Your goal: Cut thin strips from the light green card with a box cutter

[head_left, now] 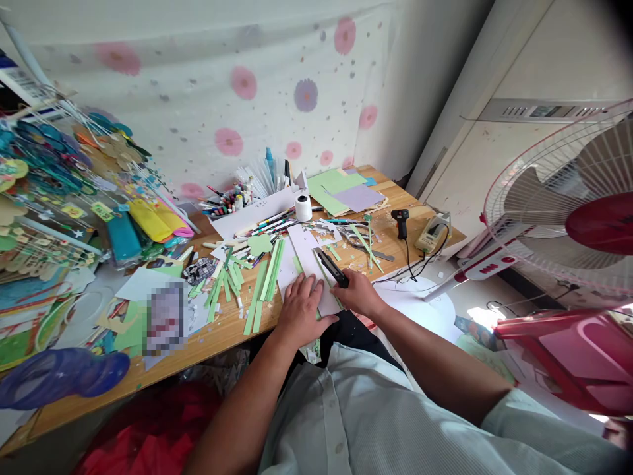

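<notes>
My left hand (302, 305) lies with its fingers spread on a long white strip of card (305, 245) near the table's front edge. Green paper shows along the strip's sides. My right hand (360, 290) is wrapped round a black utility knife (332, 267), whose front end points up and left over the paper, just right of the white strip. Whether the blade touches the paper I cannot tell. Left of my hands, several cut green paper strips (270, 277) lie side by side, with a looser pile of green strips (225, 284) beyond them.
At the back stand a box of pens (257, 210) and a white thread spool (303, 208). Green and lilac sheets (341, 188) lie behind. A glue gun (401, 223) with its cord sits right, near a fan (558, 198). A blue bottle (64, 377) lies front left.
</notes>
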The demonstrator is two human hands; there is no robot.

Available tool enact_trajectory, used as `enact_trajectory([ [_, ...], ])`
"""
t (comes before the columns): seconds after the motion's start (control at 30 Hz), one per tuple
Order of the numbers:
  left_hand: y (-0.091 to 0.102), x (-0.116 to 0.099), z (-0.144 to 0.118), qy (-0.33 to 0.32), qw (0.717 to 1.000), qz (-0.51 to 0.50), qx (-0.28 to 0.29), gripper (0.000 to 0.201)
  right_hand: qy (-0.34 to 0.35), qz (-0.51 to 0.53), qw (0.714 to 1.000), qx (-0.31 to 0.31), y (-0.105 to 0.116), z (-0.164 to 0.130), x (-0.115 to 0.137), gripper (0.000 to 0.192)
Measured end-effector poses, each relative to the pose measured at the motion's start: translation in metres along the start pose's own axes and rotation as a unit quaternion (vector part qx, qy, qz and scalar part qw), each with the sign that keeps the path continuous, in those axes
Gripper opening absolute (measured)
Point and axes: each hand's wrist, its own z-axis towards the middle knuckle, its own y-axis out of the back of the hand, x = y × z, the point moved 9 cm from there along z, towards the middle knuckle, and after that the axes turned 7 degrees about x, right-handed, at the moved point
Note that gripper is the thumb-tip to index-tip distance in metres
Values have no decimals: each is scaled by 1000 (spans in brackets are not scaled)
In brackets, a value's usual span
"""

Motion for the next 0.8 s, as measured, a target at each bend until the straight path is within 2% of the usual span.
enact_trajectory([
  [0.13, -1, 1, 0, 1, 1000, -3, 0, 92, 19, -106, 994, -31, 3, -1, 12, 16],
  [0.27, -1, 1, -1, 5, 1000, -6, 1, 94, 20, -130, 990, -41, 2, 1, 9, 13],
  [0.4, -1, 2, -2, 4, 1000, -7, -7, 93, 0, -86, 995, -54, 13, 8, -6, 11],
  [0.53, -1, 3, -3, 2, 1000, -12, -12, 91, -23, 4, 999, -38, 25, 20, -17, 16],
  [0.67, -1, 4, -4, 5, 1000, -14, -11, 92, -53, 86, 995, -13, 26, 32, -19, 21],
  [0.8, -1, 4, -4, 6, 1000, -12, -15, 93, -63, 97, 993, -10, 26, 43, -15, 21],
])
